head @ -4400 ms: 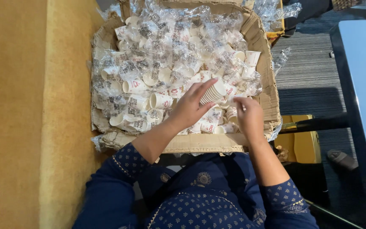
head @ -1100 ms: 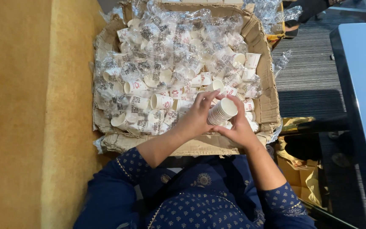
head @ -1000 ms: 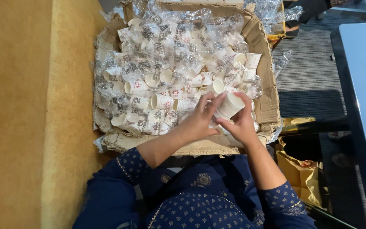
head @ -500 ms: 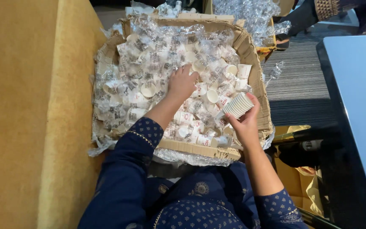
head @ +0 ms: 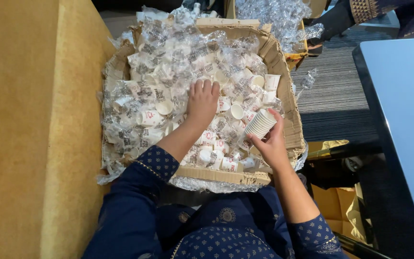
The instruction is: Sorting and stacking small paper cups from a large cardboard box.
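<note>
At nine o'clock stands a mustard-yellow upholstered seat (head: 29, 129), its side against the torn cardboard box (head: 283, 91). The box sits in the person's lap and is filled with small white paper cups (head: 149, 117) mixed with crumpled clear plastic wrappers (head: 188, 48). Left hand (head: 202, 98), near frame centre, lies palm-down on the loose cups, fingers together and slightly curled; whether it grips a cup cannot be told. Right hand (head: 270, 144), at four o'clock of the left, pinches a short nested stack of cups (head: 260, 123) between thumb and fingers, tilted, above the box's right edge. At three o'clock lies a pale blue bench (head: 403, 110).
</note>
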